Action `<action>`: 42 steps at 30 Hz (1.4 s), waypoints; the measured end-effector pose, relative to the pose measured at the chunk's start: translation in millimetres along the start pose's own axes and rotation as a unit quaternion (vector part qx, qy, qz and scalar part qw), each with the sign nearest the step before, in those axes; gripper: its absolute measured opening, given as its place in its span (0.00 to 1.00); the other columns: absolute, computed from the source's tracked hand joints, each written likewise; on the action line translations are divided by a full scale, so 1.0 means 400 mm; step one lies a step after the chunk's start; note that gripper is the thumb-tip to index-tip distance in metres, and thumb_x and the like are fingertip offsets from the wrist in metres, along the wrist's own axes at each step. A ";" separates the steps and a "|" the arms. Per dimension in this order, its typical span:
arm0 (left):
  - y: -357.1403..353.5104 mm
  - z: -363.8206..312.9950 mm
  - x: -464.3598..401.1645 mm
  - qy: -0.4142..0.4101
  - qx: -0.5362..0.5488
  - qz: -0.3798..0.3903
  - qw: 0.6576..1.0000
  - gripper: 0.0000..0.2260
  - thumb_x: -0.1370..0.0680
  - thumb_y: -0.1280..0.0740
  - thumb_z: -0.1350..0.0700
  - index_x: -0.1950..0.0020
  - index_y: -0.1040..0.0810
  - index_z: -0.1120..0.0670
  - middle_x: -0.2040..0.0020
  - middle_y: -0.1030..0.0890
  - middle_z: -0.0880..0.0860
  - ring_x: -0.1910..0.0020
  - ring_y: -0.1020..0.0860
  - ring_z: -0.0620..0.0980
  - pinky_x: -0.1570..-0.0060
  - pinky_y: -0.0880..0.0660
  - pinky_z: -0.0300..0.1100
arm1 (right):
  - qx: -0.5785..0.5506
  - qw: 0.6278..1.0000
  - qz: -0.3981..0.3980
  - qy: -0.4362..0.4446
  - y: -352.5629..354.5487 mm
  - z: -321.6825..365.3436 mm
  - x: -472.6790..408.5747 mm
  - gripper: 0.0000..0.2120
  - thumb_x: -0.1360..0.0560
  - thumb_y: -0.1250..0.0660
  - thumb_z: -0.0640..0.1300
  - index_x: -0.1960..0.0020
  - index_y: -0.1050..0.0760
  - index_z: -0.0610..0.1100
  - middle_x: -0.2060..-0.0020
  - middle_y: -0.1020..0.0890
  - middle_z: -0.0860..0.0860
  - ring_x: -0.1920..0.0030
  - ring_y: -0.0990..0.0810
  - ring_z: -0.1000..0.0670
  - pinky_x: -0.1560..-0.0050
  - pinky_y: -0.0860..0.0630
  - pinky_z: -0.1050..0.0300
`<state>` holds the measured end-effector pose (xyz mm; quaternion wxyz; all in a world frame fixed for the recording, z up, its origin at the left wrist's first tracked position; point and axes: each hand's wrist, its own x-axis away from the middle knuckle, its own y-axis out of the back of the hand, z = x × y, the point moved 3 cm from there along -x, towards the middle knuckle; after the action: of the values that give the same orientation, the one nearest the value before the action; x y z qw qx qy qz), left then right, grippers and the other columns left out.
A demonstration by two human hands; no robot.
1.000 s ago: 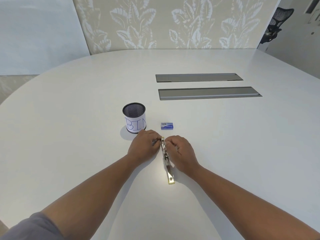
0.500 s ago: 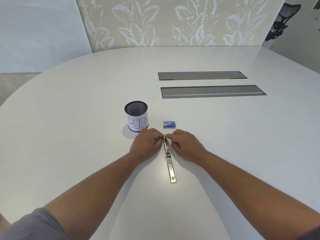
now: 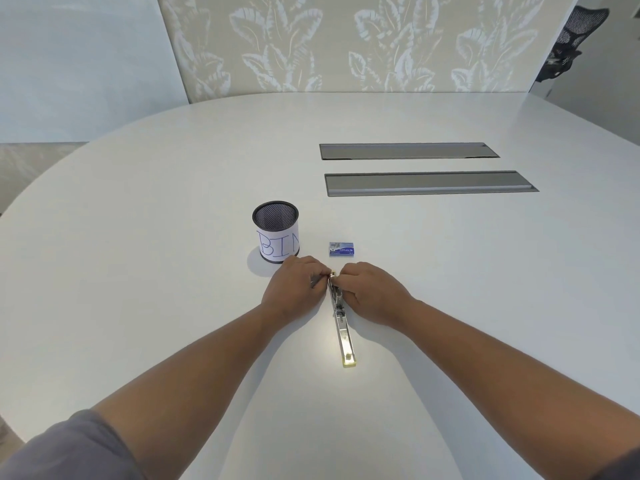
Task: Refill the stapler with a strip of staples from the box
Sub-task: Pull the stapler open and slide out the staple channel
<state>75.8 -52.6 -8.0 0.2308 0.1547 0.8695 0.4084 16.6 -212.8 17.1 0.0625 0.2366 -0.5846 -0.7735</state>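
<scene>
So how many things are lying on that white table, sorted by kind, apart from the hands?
Black mesh cup with a white "BIN" label: 1
Small blue staple box: 1
Long silver metal stapler, opened out flat: 1
Grey recessed panels in the tabletop: 2
Total: 5

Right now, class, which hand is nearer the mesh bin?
Left. The left hand lies just in front of the mesh bin, almost touching its base; the right hand is farther right, beyond the stapler.
</scene>
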 end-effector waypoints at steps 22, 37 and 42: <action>0.003 -0.004 0.000 0.000 0.004 0.010 1.000 0.11 0.24 0.34 0.56 0.48 0.15 0.44 0.51 0.16 0.42 0.50 0.24 0.49 0.47 0.27 0.43 | -0.168 0.969 0.015 -0.182 0.009 -0.004 -0.020 0.07 0.24 0.33 0.44 0.49 0.17 0.50 0.63 0.18 0.50 0.59 0.22 0.50 0.55 0.24 0.52; -0.001 0.002 -0.004 0.007 0.001 0.017 1.000 0.12 0.25 0.36 0.53 0.48 0.14 0.44 0.52 0.16 0.42 0.51 0.24 0.49 0.48 0.26 0.44 | -0.222 0.945 0.033 -0.238 0.008 -0.011 -0.041 0.06 0.28 0.31 0.42 0.57 0.21 0.54 0.67 0.20 0.53 0.67 0.27 0.56 0.61 0.29 0.57; -0.003 0.004 -0.005 0.008 0.001 0.015 1.000 0.13 0.25 0.37 0.52 0.48 0.15 0.43 0.53 0.16 0.41 0.51 0.23 0.49 0.48 0.25 0.46 | -0.227 0.942 0.032 -0.245 0.012 -0.006 -0.043 0.07 0.27 0.30 0.41 0.57 0.20 0.53 0.68 0.22 0.53 0.69 0.28 0.57 0.64 0.31 0.59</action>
<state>78.3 -53.1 -9.1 0.2171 0.1648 0.8693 0.4124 31.9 -209.9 26.1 -0.0058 0.0007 -0.3979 -0.9174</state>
